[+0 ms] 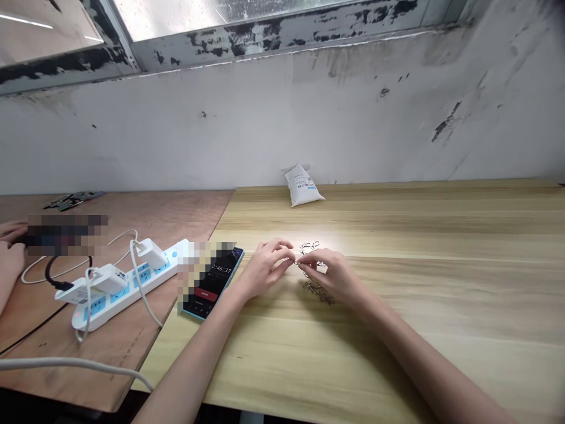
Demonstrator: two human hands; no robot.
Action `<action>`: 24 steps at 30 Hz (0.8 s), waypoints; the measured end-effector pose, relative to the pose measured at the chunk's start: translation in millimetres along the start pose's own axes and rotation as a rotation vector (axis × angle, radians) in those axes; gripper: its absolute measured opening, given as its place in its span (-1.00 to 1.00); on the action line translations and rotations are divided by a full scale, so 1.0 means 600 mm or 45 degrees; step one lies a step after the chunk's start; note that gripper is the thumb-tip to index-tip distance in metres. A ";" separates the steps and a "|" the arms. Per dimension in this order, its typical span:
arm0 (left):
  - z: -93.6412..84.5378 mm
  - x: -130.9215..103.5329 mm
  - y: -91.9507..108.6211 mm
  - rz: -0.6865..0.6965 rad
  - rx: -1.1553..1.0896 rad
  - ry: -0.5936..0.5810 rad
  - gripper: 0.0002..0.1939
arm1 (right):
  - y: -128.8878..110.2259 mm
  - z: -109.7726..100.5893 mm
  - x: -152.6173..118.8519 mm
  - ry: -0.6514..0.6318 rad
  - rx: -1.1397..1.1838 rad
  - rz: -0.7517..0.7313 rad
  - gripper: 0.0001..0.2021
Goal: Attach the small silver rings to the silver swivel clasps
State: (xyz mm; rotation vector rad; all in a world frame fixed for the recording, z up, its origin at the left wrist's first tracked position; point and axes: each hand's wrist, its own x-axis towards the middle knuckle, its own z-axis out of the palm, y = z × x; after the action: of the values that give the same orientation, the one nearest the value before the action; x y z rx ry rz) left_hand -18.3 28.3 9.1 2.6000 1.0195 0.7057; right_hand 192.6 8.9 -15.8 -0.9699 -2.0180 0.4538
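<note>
My left hand (270,265) and my right hand (331,272) meet fingertip to fingertip above the wooden table. Between them, thumbs and forefingers pinch a small shiny metal clasp (296,262); its exact form is too small to make out. Just beyond my right hand lie several silvery metal clasps (309,245), some looking linked or touching. A darker heap of similar metal clasps (318,292) rests below my right hand and is partly covered by it.
Left of my hands lies a phone (216,277) showing a timer. Farther left, a white power strip (132,285) with chargers and cables sits on a brown board. A white packet (303,186) stands near the wall. Another person's hand (12,241) shows at the left edge.
</note>
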 end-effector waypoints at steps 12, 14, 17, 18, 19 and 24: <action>0.009 0.002 0.006 -0.045 0.106 0.107 -0.86 | -0.007 0.001 -0.002 -0.055 -0.130 -0.003 -0.88; 0.011 0.003 0.006 -0.159 -0.013 0.139 -0.85 | -0.009 0.004 -0.002 -0.030 -0.165 -0.005 -0.88; 0.016 0.003 0.007 -0.288 -0.238 0.137 -0.82 | -0.010 0.010 -0.001 0.030 -0.189 -0.004 -0.90; 0.017 0.004 0.008 -0.314 -0.308 0.130 -0.81 | -0.010 0.011 -0.001 0.050 -0.198 -0.006 -0.90; 0.018 0.004 0.010 -0.338 -0.370 0.125 -0.80 | -0.009 0.013 -0.001 0.066 -0.211 -0.012 -0.90; 0.013 0.009 0.021 -0.452 -0.593 0.099 -0.76 | -0.009 0.018 -0.002 0.128 -0.323 -0.058 -0.88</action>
State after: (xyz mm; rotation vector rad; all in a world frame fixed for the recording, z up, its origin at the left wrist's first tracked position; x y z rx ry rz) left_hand -3.9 22.4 9.1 1.9491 1.1389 0.8366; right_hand 181.8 5.0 -19.3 -1.0734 -2.0341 0.1221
